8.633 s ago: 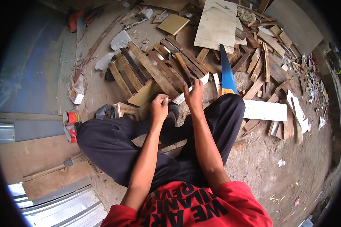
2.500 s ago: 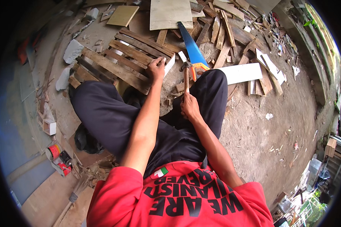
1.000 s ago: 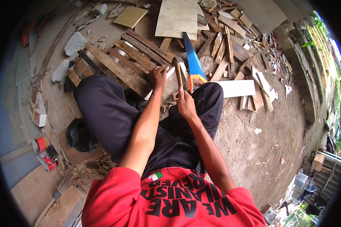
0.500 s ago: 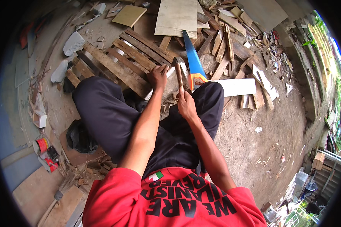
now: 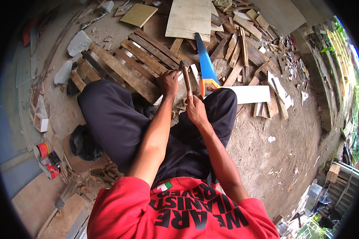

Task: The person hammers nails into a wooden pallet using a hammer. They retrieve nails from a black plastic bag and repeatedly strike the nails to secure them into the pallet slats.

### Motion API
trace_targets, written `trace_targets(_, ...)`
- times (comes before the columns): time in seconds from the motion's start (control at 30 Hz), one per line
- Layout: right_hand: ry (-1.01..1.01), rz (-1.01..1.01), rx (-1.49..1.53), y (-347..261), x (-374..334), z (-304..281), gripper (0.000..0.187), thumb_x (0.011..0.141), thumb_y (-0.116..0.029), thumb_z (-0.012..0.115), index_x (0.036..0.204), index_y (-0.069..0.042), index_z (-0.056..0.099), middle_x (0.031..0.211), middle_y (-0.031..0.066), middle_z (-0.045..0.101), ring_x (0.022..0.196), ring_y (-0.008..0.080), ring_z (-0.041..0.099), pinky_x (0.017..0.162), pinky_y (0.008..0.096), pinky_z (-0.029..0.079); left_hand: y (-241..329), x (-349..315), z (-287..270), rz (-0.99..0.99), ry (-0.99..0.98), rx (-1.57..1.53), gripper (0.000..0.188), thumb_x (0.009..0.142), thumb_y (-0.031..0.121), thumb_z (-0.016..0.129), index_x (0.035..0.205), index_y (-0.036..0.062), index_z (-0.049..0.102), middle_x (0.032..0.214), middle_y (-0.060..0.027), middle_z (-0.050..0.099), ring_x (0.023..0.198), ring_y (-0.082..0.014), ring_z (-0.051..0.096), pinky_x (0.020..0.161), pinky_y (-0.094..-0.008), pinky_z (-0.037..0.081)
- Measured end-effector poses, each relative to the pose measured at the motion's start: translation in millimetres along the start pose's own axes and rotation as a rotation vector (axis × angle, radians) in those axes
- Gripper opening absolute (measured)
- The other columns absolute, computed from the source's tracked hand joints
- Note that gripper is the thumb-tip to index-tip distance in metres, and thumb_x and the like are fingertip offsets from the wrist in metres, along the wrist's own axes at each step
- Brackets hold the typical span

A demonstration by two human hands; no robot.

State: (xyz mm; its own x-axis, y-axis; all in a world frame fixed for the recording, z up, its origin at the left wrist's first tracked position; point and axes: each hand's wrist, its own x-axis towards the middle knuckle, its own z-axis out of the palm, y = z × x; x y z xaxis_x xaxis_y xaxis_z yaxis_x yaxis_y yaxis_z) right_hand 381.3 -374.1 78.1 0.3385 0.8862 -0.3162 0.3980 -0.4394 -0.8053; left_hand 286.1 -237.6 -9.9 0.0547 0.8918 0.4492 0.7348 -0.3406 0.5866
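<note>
Now hammer lifted higher in right hand; left hand unmoved.

1. A wooden pallet is laid flat on the dirt ground.
2. A blue-bladed handsaw with an orange handle is set just right of the pallet.
3. A white plank is placed beside the saw handle.
4. A pale plywood sheet and a yellowish square board are seen beyond the pallet.
5. Scrap wood offcuts are heaped at the upper right.
6. Red tape rolls are grouped at the left.
</note>
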Motion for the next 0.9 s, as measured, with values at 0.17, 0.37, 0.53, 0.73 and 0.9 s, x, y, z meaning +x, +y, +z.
trace_targets(0.17,0.049,-0.051,-0.008,-2,-4,3,0.061,0.106,-0.049,0.034,0.088,0.004,0.06,0.073,0.0229,0.062,0.074,0.0395,0.063,0.071,0.0455,0.048,0,0,-2,-0.025,-0.023,-0.013,0.022,0.089,0.03,0.068,0.097,0.0115,0.077,0.093,-0.0052,0.072,0.088,-0.0283,0.065,0.079,-0.0403,0.05)
trace_targets(0.37,0.018,-0.046,-0.038,-2,-2,-1,0.057,0.106,-0.045,0.037,0.089,0.005,0.058,0.076,0.0281,0.061,0.079,0.0464,0.062,0.072,0.0498,0.047,2,-3,-1,-0.038,-0.056,0.031,0.023,0.089,0.032,0.067,0.097,0.0124,0.077,0.095,-0.004,0.072,0.091,-0.0272,0.064,0.081,-0.0409,0.05)
trace_targets(0.53,0.046,-0.043,-0.001,-14,-5,-1,0.052,0.105,-0.04,0.04,0.088,0.006,0.055,0.078,0.0359,0.06,0.084,0.054,0.06,0.072,0.0555,0.045,-1,-3,1,-0.055,-0.052,-0.001,0.022,0.089,0.031,0.067,0.096,0.0129,0.077,0.094,-0.0032,0.073,0.092,-0.0267,0.065,0.08,-0.0405,0.049)
trace_targets(0.73,0.016,-0.049,0.015,-15,-6,-3,0.052,0.106,-0.04,0.04,0.088,0.006,0.055,0.079,0.0356,0.06,0.084,0.0543,0.06,0.072,0.0558,0.045,-4,-3,3,-0.085,-0.055,-0.017,0.017,0.089,0.033,0.067,0.093,0.0189,0.076,0.094,0.0018,0.072,0.093,-0.0242,0.062,0.083,-0.0435,0.044)
trace_targets(0.9,0.029,-0.056,-0.067,-2,2,2,0.054,0.106,-0.043,0.038,0.088,0.004,0.057,0.077,0.0292,0.062,0.08,0.0484,0.062,0.071,0.0512,0.047,-3,-2,4,-0.049,-0.046,0.011,0.017,0.089,0.031,0.067,0.094,0.0177,0.076,0.095,0.0017,0.072,0.095,-0.0237,0.062,0.082,-0.0429,0.043)
